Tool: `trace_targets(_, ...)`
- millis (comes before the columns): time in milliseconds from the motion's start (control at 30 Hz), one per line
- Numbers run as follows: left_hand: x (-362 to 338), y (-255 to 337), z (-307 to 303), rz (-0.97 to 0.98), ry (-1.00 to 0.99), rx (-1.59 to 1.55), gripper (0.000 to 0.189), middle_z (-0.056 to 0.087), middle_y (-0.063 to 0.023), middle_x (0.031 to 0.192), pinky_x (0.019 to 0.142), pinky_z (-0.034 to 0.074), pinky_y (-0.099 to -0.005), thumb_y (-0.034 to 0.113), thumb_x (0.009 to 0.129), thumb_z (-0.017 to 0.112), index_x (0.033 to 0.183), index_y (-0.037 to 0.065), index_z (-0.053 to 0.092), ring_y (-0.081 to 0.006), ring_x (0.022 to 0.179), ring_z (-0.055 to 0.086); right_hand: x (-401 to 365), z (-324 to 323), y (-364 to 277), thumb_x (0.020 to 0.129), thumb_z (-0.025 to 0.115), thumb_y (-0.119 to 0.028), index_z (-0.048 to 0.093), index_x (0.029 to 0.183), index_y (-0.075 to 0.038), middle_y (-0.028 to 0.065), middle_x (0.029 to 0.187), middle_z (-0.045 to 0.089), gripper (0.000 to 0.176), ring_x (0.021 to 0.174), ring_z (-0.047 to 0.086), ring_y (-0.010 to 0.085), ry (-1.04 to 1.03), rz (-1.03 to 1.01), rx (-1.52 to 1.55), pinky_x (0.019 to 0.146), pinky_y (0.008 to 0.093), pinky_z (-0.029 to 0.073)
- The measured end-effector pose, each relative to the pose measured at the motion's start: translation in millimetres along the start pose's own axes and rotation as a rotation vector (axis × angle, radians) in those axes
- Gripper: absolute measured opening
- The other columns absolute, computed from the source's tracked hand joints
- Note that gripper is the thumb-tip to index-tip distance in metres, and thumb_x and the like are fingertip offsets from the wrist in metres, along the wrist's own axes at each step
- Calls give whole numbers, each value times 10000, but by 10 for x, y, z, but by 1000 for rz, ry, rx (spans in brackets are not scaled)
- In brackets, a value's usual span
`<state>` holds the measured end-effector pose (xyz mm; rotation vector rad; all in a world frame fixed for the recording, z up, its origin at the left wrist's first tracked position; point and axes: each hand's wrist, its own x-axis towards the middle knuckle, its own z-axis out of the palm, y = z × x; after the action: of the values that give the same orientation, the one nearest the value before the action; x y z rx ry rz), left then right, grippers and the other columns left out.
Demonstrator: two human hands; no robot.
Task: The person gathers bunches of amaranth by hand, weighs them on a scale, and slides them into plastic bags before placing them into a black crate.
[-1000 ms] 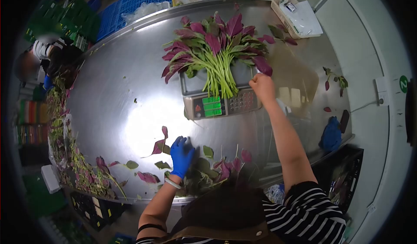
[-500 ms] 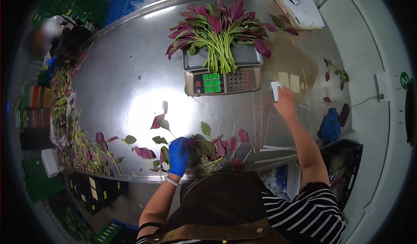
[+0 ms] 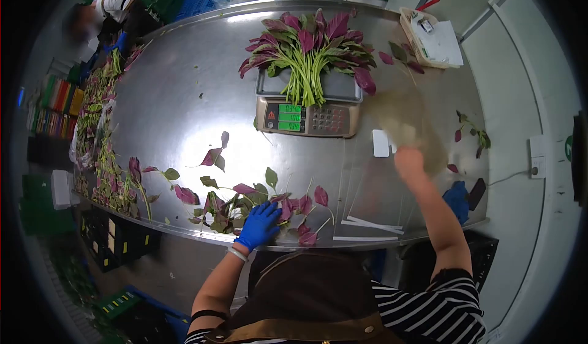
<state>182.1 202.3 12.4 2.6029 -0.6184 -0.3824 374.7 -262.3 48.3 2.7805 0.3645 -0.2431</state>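
Observation:
My left hand (image 3: 260, 224), in a blue glove, rests on loose red-and-green leaves (image 3: 223, 212) near the table's front edge; its fingers are spread. My bare right hand (image 3: 409, 162) is closed at the lower end of a blurred, translucent brownish sheet or bag (image 3: 407, 120). A white card (image 3: 380, 143) lies just left of that hand. Further back, a bunch of red-and-green leafy stems (image 3: 306, 56) lies on the tray of a scale (image 3: 335, 121), stems toward me, with green digits lit on its display.
A basket (image 3: 416, 44) with papers stands at the back right. White strips (image 3: 370, 224) lie at the front. Blue cloth or glove (image 3: 456, 202) is at the right edge. Piled stems (image 3: 101, 129) line the left end, where another person (image 3: 116, 13) leans in.
My right hand has moved down from the white card and now grips the sheet or bag, which has shifted. My left hand has spread onto the leaves. The view has shifted slightly.

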Motion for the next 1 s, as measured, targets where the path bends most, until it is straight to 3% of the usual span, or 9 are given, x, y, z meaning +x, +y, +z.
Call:
trace_targets(200,17,-82,91,-1,95,-106,477,487,-119,1341,1013,363,-458,282,777,683,1214,127,572,-360,1234,435,-291,-888,-687,762,649,-305,669,912,-56,165,871,656,291,835,645,333,-395,-221,249,696,449,514)
trace_targets(333,31,-194,45,34,105,-201,400,527,-120,1291,1003,379,-454,257,780,686,1154,129,621,-358,1202,465,305,-1303,-1139,820,636,-321,534,1021,-38,120,945,627,361,926,608,317,338,-249,646,769,424,495)
trace_targets(400,71,-163,-32,22,67,-288,335,581,-128,1206,987,394,-441,231,802,667,1114,111,644,-344,1155,506,723,-1699,-1353,838,615,-279,523,956,-30,128,951,618,290,909,614,314,327,-117,820,709,435,505)
trace_targets(500,182,-254,-183,-49,18,-563,212,653,-130,1030,918,443,-416,163,842,623,1024,67,675,-316,1040,578,1453,-1765,-1591,841,608,-260,526,885,-29,132,866,625,249,824,627,321,389,-32,541,634,416,514)
trace_targets(600,309,-347,-398,-91,205,-513,265,642,-147,1043,883,452,-412,168,826,632,1063,51,642,-324,999,588,2012,-1443,-1697,851,599,-253,521,796,-38,118,742,615,236,685,630,316,333,-41,324,564,402,508)
trace_targets(733,510,-856,-660,-161,524,-464,343,590,-168,1174,939,417,-419,136,835,601,1164,38,593,-349,1086,543,1894,-1874,-1730,833,622,-206,533,770,-52,90,673,604,188,565,613,257,560,28,579,520,354,494)
trace_targets(833,678,-1359,-965,-445,657,-169,498,489,-231,1263,953,390,-456,153,796,630,1267,40,511,-404,1134,484,1682,-2215,-1746,808,654,-142,544,799,-54,84,700,615,142,550,605,219,757,-4,872,503,334,482)
trace_targets(900,659,-1691,-726,-536,764,93,475,519,-184,1188,940,395,-451,113,738,666,1192,54,540,-377,1089,492,1580,-2321,-1803,789,676,-105,549,823,-57,78,719,619,140,552,598,207,843,-64,992,498,323,476)
trace_targets(1000,627,-1421,-666,-449,534,-447,382,585,-143,1113,904,413,-425,116,745,669,1113,58,584,-342,1057,526,1424,-2404,-2151,781,694,-93,549,848,-60,75,743,621,163,551,594,207,870,-238,1119,496,329,471)
